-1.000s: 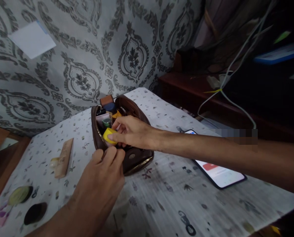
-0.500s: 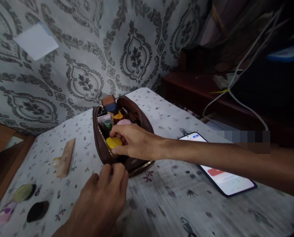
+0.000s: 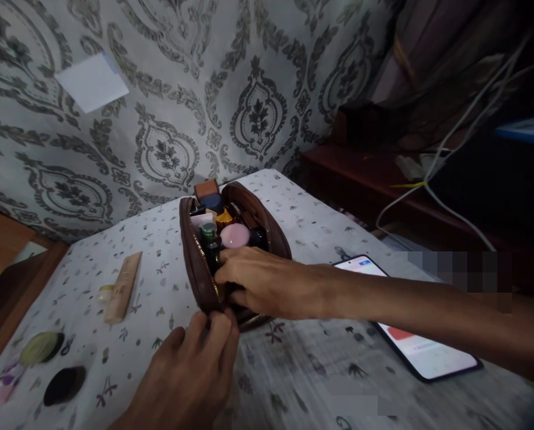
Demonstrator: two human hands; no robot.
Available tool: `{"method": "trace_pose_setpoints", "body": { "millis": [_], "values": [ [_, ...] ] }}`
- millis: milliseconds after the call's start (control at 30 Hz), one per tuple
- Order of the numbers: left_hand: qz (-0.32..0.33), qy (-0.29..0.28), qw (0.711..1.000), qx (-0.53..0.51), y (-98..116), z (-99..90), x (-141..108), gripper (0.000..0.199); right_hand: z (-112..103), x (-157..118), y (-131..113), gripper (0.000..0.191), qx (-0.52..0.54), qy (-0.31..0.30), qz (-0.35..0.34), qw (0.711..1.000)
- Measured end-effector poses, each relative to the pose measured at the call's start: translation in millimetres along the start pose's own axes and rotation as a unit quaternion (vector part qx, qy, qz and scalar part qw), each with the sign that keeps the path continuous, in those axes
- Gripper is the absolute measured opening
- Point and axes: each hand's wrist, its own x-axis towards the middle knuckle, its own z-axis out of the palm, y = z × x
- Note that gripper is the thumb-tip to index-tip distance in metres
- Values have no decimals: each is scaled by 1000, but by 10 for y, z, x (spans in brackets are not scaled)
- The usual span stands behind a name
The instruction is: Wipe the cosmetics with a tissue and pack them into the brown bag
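Note:
An unzipped brown toiletry bag [image 3: 198,272] stands on the patterned cloth, packed with small cosmetics. My right hand [image 3: 260,280] reaches down into its near end, fingers curled and their tips hidden inside; what they hold cannot be made out. My left hand [image 3: 190,364] pinches the bag's near edge with closed fingers. Beyond my right hand, inside the bag, are a round pink item [image 3: 235,236], a bottle with a green cap [image 3: 208,230], an amber item [image 3: 224,217] and a dark blue cap [image 3: 210,202].
Left of the bag lie a beige tube [image 3: 122,289], a small jar [image 3: 106,292], a greenish round container [image 3: 42,348], a dark round one [image 3: 64,385] and a pink item [image 3: 0,391]. A lit phone [image 3: 432,352] lies under my right forearm. White cables [image 3: 455,209] hang at the right.
My right hand has lowered the yellow round item into the bag's near end, where it is out of sight. My left hand stays at the bag's edge. The view has shifted slightly.

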Motion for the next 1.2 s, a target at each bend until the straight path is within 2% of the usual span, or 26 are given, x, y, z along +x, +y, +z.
{"method": "trace_pose_setpoints", "body": {
  "millis": [100,267,500,567,833,967,1067,1200],
  "values": [
    [0,-4,1000,-4,-5,-16,-5,39,-22,-87,-46,19,-47,-29,-36,998],
    [-3,-3,1000,-11,-6,-14,-6,36,-106,-188,-167,23,-135,-105,-16,985],
    [-11,-2,1000,-15,-6,7,-3,37,-47,-230,-101,26,-120,-45,-50,991],
    [-10,-5,1000,-16,-5,6,-1,36,-56,-214,-111,24,-118,-50,-48,991],
    [-5,5,998,-54,-3,50,-1,18,-130,-39,-276,20,-174,-178,-26,968],
    [7,12,997,-75,-22,74,-21,18,-62,-47,-244,19,-181,-156,-41,970],
    [4,17,998,-61,-33,65,-39,24,-74,-82,-191,20,-133,-132,-36,982],
    [9,4,999,-39,-42,56,-61,39,-230,-141,-179,22,-32,-7,27,999]
  ]
}}
